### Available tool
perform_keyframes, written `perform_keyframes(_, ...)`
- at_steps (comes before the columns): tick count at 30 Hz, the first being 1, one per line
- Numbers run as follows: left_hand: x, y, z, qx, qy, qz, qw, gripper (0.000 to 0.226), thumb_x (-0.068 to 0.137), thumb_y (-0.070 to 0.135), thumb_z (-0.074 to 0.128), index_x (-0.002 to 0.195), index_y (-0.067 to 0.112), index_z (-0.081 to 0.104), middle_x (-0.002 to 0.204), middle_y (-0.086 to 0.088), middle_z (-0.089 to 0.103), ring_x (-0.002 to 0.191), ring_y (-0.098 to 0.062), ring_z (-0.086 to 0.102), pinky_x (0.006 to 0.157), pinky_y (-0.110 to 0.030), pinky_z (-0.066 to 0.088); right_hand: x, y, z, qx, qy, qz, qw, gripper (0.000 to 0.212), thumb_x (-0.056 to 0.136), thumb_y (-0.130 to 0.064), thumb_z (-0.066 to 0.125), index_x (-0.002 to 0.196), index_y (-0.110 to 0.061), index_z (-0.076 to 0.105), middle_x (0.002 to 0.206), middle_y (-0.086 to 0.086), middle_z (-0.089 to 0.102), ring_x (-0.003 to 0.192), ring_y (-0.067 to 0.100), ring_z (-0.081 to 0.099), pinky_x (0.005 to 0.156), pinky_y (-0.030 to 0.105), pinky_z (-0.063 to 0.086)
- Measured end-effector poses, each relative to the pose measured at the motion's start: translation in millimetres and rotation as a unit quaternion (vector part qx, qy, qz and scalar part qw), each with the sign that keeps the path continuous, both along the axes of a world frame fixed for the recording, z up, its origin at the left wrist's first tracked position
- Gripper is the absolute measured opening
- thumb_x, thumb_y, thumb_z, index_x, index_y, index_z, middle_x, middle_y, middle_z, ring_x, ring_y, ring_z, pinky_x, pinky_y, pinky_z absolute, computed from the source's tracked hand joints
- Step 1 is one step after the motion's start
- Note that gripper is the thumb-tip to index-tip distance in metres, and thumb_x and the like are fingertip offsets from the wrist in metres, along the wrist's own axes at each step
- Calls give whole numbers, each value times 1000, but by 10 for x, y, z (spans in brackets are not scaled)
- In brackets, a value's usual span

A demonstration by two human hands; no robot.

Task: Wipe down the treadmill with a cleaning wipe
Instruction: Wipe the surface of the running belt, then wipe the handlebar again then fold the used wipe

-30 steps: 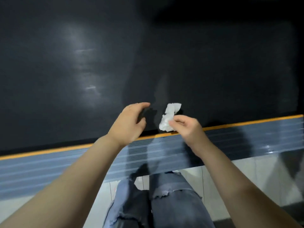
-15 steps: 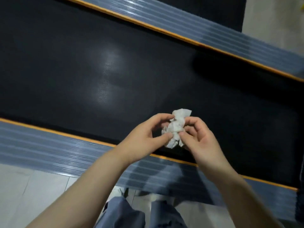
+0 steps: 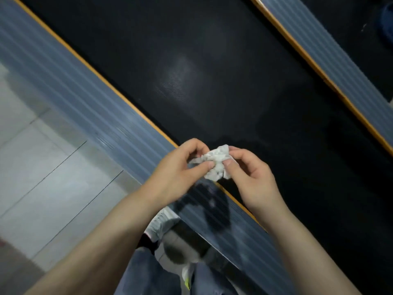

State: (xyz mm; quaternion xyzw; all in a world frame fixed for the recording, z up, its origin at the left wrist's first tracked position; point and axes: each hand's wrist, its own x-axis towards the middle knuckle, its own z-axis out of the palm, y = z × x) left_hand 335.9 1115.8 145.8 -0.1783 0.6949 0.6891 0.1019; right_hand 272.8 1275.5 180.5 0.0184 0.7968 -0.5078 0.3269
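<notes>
A person's left hand [image 3: 180, 173] and right hand [image 3: 253, 177] hold a crumpled white cleaning wipe [image 3: 217, 165] between them, raised above the near edge of a treadmill's black belt [image 3: 212, 71]. Each hand's grip is narrow, thumb and fingertips pinching the wad from opposite sides, the left thumb pressed against its lower left and the right thumb against its right. The wipe hangs over the orange trim line [image 3: 119, 92] where the belt meets the grey ribbed side rail [image 3: 70, 81], which runs diagonally from the upper left toward the lower right. A second ribbed rail [image 3: 331, 56] with matching orange trim borders the belt's far edge. Pale floor tiles [image 3: 42, 167] lie beyond the near rail, and blue jeans [image 3: 148, 277] show below the forearms.
</notes>
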Motion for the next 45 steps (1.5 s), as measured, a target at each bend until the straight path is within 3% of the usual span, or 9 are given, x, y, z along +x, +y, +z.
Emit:
perform_keyframes(6, 568, -582, 8, -80, -45, 157, 983, 19, 87, 28, 72, 92, 35, 55, 85, 11, 65, 85, -11, 63, 84, -44, 51, 360, -780, -33, -27, -25, 97, 995, 18, 87, -8, 70, 104, -9, 64, 96, 7, 74, 85, 15, 69, 78, 29, 54)
perform_keyframes(11, 1240, -886, 86, -141, -83, 202, 966, 25, 89, 21, 68, 104, 34, 53, 103, 16, 63, 101, 0, 58, 91, -22, 44, 685, -1268, 41, -40, 41, 121, 991, 20, 86, 2, 69, 100, -12, 66, 94, 5, 74, 89, 16, 71, 81, 27, 56)
perform_keyframes(15, 1785, -1032, 216, -163, -88, 259, 948, 24, 92, 22, 64, 107, 38, 53, 117, 17, 58, 107, 4, 51, 84, 0, 32, 1017, -1518, 232, -50, 46, 128, 989, 22, 88, 2, 67, 98, -17, 69, 90, -1, 75, 86, 9, 70, 77, 20, 53)
perform_keyframes(19, 2150, -1164, 468, -100, -36, 339, 935, 18, 92, 22, 63, 105, 35, 62, 113, 18, 63, 109, 5, 55, 98, -18, 41, 1345, -1752, 560, -59, 51, 105, 991, 18, 89, 1, 64, 105, -7, 69, 94, 6, 75, 88, 14, 70, 78, 24, 55)
perform_keyframes(23, 2372, -1331, 938, -5, 43, 341, 939, 18, 91, 20, 67, 101, 34, 64, 100, 16, 69, 98, -2, 63, 91, -22, 47, 1707, -2022, 1066, -89, 69, 115, 987, 12, 92, -3, 62, 103, -5, 66, 98, 15, 73, 93, 30, 70, 83, 39, 56)
perform_keyframes(33, 2901, -1937, 2448, -44, 158, 326, 931, 21, 88, 7, 66, 88, 26, 60, 84, 15, 62, 83, -2, 59, 81, -23, 48, 2403, -2525, 2789, -94, 211, 134, 964, 10, 91, -8, 65, 98, -16, 66, 82, -5, 74, 76, 5, 67, 68, 18, 50)
perform_keyframes(39, 2775, -1784, 3211, 16, 230, 269, 935, 17, 86, 23, 59, 82, 39, 62, 78, 17, 62, 76, -4, 57, 74, -30, 44, 2660, -2345, 3778, -59, 303, 162, 937, 16, 91, -8, 63, 94, -24, 64, 84, -8, 72, 77, 3, 66, 70, 17, 49)
perform_keyframes(42, 2584, -1716, 3503, 27, 248, 256, 934, 11, 86, 24, 59, 87, 34, 63, 80, 12, 65, 78, -7, 59, 76, -35, 47, 2588, -2263, 4201, -26, 366, 185, 912, 16, 90, -6, 64, 93, -22, 65, 80, -7, 70, 72, -2, 63, 63, 8, 44)
perform_keyframes(45, 2390, -1617, 3845, 32, 267, 234, 934, 8, 84, 25, 59, 80, 33, 60, 71, 17, 57, 70, -5, 52, 70, -29, 41, 2438, -2118, 4622, -9, 405, 166, 899, 20, 88, -3, 65, 89, -23, 62, 77, -10, 66, 66, -6, 59, 59, 6, 41)
